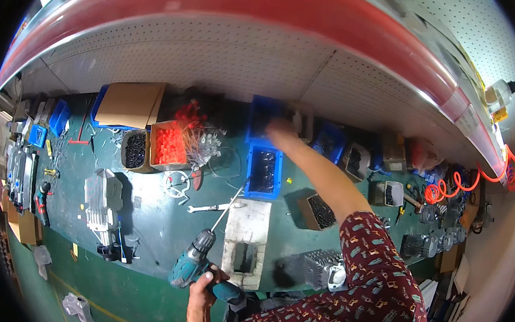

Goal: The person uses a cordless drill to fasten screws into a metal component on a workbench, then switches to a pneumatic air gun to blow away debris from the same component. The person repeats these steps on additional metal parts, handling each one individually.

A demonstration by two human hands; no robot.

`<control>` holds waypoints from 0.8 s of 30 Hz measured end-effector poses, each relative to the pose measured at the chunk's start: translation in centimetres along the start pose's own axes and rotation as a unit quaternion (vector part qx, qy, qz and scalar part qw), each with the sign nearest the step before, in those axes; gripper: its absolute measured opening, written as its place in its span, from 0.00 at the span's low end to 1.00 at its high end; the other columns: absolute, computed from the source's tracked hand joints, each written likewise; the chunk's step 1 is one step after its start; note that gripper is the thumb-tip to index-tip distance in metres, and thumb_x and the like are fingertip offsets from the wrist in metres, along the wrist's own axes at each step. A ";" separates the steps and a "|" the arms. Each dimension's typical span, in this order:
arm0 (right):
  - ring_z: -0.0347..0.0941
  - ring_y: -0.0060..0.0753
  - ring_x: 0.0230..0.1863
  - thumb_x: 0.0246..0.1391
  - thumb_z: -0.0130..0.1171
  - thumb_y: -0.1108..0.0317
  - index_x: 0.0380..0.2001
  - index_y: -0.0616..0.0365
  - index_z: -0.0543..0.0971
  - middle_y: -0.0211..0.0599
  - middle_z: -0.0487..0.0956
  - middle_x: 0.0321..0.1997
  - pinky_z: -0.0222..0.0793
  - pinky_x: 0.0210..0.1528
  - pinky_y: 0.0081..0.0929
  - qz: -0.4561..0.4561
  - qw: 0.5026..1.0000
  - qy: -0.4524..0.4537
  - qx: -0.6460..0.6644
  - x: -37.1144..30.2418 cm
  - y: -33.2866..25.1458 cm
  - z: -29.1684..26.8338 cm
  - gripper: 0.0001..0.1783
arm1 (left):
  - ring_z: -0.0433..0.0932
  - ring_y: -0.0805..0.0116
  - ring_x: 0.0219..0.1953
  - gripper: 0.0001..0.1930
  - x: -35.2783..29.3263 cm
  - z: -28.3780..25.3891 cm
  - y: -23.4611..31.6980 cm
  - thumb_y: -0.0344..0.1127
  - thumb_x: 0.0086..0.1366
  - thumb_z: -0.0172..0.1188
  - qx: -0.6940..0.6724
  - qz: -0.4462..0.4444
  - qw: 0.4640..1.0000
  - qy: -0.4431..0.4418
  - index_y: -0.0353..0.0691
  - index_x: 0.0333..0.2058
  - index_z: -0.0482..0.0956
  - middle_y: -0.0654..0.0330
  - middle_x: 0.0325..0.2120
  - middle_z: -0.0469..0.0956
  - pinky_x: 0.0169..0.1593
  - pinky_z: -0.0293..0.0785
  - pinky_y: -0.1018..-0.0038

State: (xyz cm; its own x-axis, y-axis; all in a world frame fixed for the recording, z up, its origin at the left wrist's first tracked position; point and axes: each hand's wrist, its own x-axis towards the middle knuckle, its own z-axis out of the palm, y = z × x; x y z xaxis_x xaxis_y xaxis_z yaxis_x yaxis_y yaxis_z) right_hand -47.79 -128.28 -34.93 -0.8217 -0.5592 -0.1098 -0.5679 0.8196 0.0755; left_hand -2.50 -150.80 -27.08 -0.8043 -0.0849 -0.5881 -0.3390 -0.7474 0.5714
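Note:
My left hand is wrapped round the grip of a teal and black cordless drill. The drill's long thin bit slants up toward the near blue bin, which holds small dark parts. My right arm stretches across the bench, and my right hand is at the far blue bin. That hand is smeared by motion, so its fingers do not show clearly. Below the near bin lies a whitish block with a rectangular opening. Left of it is an open-end wrench.
On the green bench, a finned metal housing stands at left, another near my right elbow. Boxes of red caps and dark screws sit behind. A small screw box lies under my arm. A red coiled hose hangs right.

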 end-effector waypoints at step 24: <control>0.83 0.46 0.41 0.47 0.59 0.69 0.28 0.54 0.86 0.43 0.85 0.35 0.78 0.40 0.43 -0.085 0.991 -0.040 -0.098 5.5 1.1 5.9 0.08 | 0.76 0.60 0.30 0.18 -0.7 -2.6 -1.8 0.41 0.54 0.67 -0.014 -0.029 0.998 0.061 0.36 0.38 0.77 0.59 0.22 0.73 0.44 0.77 0.61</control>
State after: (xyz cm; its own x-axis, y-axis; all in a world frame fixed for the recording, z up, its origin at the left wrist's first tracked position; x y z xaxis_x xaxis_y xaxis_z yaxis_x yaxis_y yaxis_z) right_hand -52.67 -129.76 -41.34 -0.7120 -0.6685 -0.2150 -0.7020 0.6707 0.2394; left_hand -0.10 -151.11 -29.18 -0.7173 -0.1195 -0.6864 -0.3681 -0.7715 0.5189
